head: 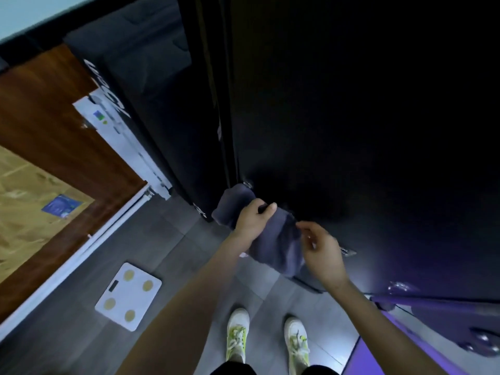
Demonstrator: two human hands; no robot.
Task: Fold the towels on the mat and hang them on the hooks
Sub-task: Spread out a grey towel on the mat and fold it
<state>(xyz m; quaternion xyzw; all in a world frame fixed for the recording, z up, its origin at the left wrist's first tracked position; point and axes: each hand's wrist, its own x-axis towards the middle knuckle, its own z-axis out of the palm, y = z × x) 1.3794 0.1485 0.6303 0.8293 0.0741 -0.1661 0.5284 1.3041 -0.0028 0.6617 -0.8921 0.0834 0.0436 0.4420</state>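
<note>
— Up against the dark door (351,104), the left hand (254,217) grips the folded grey towel (273,247) by its top, one corner right by a hook (247,184).
— And the right hand (322,250)?
— Curled at the towel's edge; pinching or not, I can't tell. Best bet: hold the fold tight and lift a thick edge over that hook.
</note>
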